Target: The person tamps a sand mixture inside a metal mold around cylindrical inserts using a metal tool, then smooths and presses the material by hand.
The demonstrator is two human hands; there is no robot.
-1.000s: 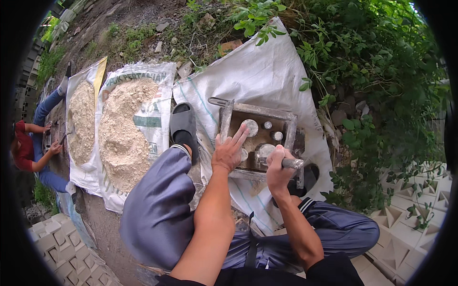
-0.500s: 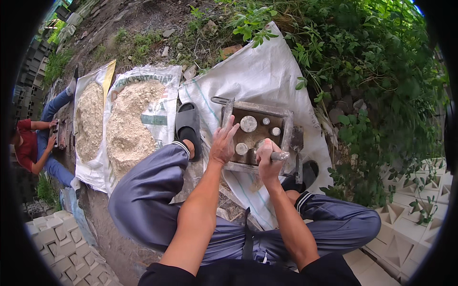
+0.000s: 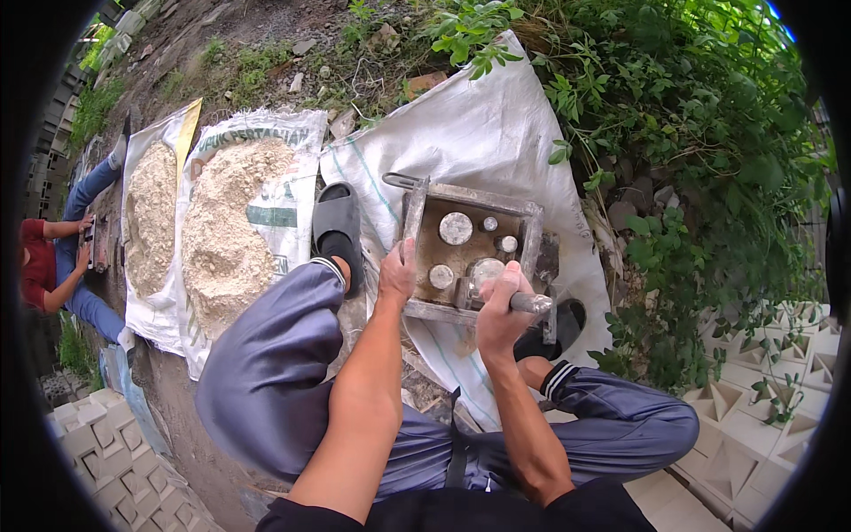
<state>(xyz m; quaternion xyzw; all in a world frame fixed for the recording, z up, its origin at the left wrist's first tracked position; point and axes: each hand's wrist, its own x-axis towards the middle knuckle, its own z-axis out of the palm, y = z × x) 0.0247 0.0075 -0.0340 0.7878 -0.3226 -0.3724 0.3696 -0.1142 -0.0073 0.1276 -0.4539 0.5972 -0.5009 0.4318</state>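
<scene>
In front of me stands a square, dust-caked mould frame (image 3: 474, 193). Several round grey cylinders rise from its floor, among them a large disc (image 3: 456, 228) and a small one (image 3: 441, 277). My left hand (image 3: 397, 273) is closed round the frame's left wall. Over the near right corner, my right hand (image 3: 501, 310) grips a grey hammer-like tool (image 3: 531, 303) by its thick round handle. Its blunt head (image 3: 465, 293) sits low beside a pale round cylinder at that corner; whether they touch I cannot tell.
A white woven sheet (image 3: 452, 115) lies under the frame. To the left are two sacks with pale crumbly material (image 3: 235, 222) spread on them. A person in a red shirt (image 3: 35, 266) works at far left. Leafy plants (image 3: 700, 151) and pale patterned blocks (image 3: 745, 417) border the right.
My left hand has dropped from open fingers over the frame's left side to a grip on that wall. My right hand has shifted slightly nearer to me, showing the tool's head.
</scene>
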